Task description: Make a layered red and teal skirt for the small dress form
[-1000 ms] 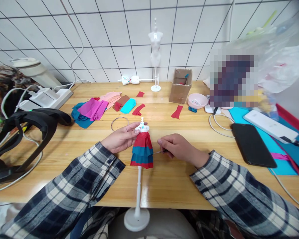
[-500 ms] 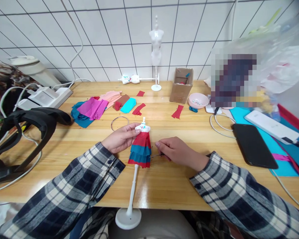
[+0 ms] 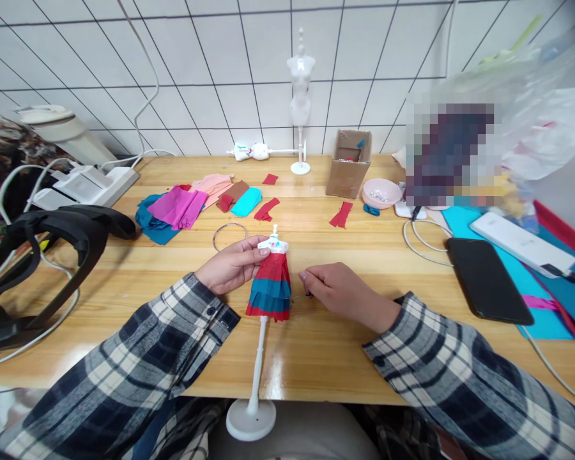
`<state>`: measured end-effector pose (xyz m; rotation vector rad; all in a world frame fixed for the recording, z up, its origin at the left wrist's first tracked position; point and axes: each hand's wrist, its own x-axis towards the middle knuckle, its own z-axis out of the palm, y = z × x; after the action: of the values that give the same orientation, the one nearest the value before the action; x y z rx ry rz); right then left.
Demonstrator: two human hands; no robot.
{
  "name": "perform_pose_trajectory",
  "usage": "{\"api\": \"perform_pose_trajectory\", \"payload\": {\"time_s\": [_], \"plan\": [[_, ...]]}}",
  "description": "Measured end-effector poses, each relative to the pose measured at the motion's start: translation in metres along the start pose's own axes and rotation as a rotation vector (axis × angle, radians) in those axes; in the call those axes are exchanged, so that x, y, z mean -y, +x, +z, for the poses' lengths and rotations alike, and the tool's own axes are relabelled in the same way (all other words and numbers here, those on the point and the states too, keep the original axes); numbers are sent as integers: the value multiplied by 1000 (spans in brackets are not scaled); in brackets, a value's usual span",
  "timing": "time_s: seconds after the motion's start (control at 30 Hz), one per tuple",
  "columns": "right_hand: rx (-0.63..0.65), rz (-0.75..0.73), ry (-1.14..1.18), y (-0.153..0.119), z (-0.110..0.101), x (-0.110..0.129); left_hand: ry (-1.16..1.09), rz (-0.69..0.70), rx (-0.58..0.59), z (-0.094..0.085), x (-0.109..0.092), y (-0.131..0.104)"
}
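My left hand (image 3: 239, 263) is closed around the upper body of a small white doll mannequin (image 3: 274, 245), thumb at its chest. The mannequin wears a layered paper dress (image 3: 271, 287) in red and teal. Its white stand (image 3: 257, 367) tilts toward me, with the round base over the table's front edge. To the right of the skirt, my right hand (image 3: 333, 289) is closed on a thin, dark, pointed tool (image 3: 308, 294). The tool's tip reaches the skirt's right side; most of the tool is hidden in my fingers.
Red paper scraps (image 3: 341, 214), a magenta paper piece (image 3: 178, 207) and a wire ring (image 3: 230, 237) lie beyond my hands. Farther back are a cardboard box (image 3: 347, 169), a pink bowl (image 3: 382, 193) and a standing mannequin (image 3: 300, 89). A phone (image 3: 489, 281) is right; a black headset (image 3: 84, 233) left.
The mannequin's base has swung slightly right, and its top has shifted slightly left and away. My right hand stays almost in place, with less of the tool showing.
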<state>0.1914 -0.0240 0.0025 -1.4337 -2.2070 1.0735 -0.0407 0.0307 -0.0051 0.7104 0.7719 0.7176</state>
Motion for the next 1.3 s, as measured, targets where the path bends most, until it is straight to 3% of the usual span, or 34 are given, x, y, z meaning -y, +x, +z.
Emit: {"api": "perform_pose_trajectory", "payload": {"time_s": [1.3], "plan": [[-16,-47,-5,3,7,-4,23,-6,-2,3,-1,0]]}}
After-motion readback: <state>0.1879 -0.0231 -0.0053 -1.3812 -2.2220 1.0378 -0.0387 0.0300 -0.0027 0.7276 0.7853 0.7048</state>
